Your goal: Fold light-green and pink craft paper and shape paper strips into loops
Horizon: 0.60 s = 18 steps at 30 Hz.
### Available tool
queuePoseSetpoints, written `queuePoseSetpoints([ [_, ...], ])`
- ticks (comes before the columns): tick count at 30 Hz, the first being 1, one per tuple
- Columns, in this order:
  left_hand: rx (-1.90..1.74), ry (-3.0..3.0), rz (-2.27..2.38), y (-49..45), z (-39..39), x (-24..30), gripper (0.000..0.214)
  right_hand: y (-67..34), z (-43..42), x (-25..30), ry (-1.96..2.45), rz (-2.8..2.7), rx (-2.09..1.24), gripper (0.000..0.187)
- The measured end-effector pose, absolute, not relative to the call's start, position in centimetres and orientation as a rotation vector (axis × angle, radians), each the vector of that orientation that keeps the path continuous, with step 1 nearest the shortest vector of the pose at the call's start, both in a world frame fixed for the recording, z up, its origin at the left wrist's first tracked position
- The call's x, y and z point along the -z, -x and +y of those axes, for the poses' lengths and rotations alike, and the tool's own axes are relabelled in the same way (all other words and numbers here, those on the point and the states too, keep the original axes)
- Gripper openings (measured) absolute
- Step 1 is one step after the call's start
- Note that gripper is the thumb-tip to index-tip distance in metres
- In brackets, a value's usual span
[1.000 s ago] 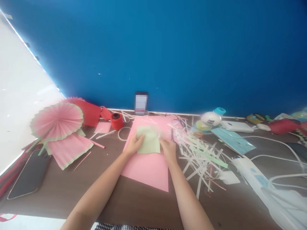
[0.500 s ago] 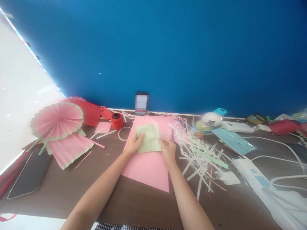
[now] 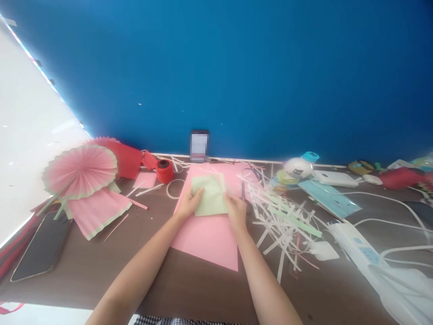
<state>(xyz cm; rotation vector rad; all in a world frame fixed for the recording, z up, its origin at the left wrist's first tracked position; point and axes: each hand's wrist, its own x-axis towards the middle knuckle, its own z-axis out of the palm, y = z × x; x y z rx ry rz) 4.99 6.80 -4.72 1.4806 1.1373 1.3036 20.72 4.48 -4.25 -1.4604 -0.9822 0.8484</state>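
Between my two hands is a light green square of paper [image 3: 212, 196], over a larger pink sheet [image 3: 206, 241] that lies on the dark brown table. My left hand [image 3: 190, 202] grips its left edge, thumb on top. At its right edge my right hand [image 3: 236, 208] pinches the paper near a pale strip along that side. Fingers under the paper are hidden. Just right of the pink sheet, a pair of scissors [image 3: 243, 190] shows in part, close to a heap of white and green paper strips [image 3: 284, 221].
Left are a pink pleated paper fan [image 3: 81, 171], a black phone [image 3: 40, 246] and a red tape roll [image 3: 165, 171]. Right are a bottle with a blue cap [image 3: 299, 167], a blue packet [image 3: 329, 198] and a white power strip [image 3: 361, 253] with cables. A small screen [image 3: 199, 146] leans on the blue wall.
Almost nothing differs. Both hands stay on the green paper, with only a very slight shift of the right hand.
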Motion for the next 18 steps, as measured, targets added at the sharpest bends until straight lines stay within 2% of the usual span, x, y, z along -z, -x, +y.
queuePoseSetpoints([
  [14, -1.297, -1.409, 1.189, -5.19, 6.74, 4.55, 0.033, -20.75, 4.39, 4.2, 1.474, -0.936, -0.863, 0.027],
  [18, -1.256, -1.351, 1.1, -5.03, 6.73, 4.65, 0.039, -20.71, 4.36, 4.0, 1.47, -0.945, -0.861, 0.028],
])
